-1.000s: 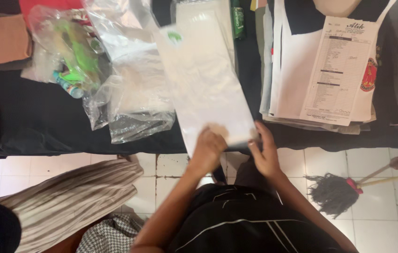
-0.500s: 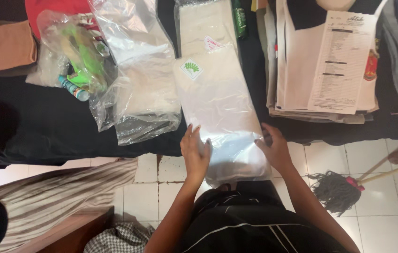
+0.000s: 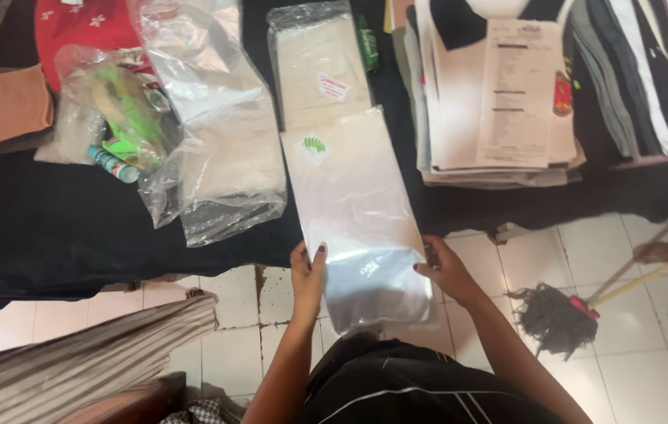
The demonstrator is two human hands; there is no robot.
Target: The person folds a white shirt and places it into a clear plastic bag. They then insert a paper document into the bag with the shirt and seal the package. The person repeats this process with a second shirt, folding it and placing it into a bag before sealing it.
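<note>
Soft, even daylight, glare on the clear plastic bag, slight motion blur, dim dark tabletop.

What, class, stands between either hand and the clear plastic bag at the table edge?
Nothing visible does. The left hand and the right hand both grip the clear plastic bag directly, one at each side edge of its near end, which hangs past the edge of the black table.

Flat, clear plastic bag with a small green printed mark near the far end, lengthwise, far half on the black surface, near end overhanging, gripped at both edges.
</note>
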